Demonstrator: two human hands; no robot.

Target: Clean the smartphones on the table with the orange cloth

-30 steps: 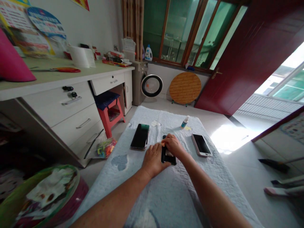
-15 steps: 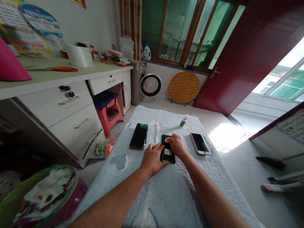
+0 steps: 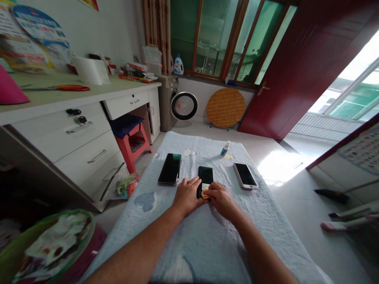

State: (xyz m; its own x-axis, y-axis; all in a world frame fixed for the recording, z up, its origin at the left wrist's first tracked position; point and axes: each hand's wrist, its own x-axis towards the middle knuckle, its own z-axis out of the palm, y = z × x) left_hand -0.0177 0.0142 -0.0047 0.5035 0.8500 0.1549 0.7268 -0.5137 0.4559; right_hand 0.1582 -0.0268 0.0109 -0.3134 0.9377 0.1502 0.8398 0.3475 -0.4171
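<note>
A black smartphone [image 3: 205, 172] lies flat on the cloth, with a pale patch on its lower half. My left hand [image 3: 187, 195] grips it along its left side, fingers on the edge and thumb by the lower end. Pinched in my right hand [image 3: 220, 198] is a small round orange pad [image 3: 205, 193], pressed on the phone's lower part. Left of my hands rests a larger dark smartphone [image 3: 170, 169]. A white-framed smartphone [image 3: 245, 176] is on the right. Behind them stands a small spray bottle [image 3: 225, 149] with a blue label.
A pale blue cloth [image 3: 189, 244] covers the table. At left are a desk [image 3: 124, 90] with drawers, a red stool [image 3: 129, 146] and a bin [image 3: 85, 252] full of waste paper. A washing machine with its round door [image 3: 184, 106] open and a folded round table [image 3: 226, 107] stand behind.
My right hand has slid the orange pad from the phone's upper end down to its lower end. My left hand still keeps hold of the phone. The view has shifted slightly.
</note>
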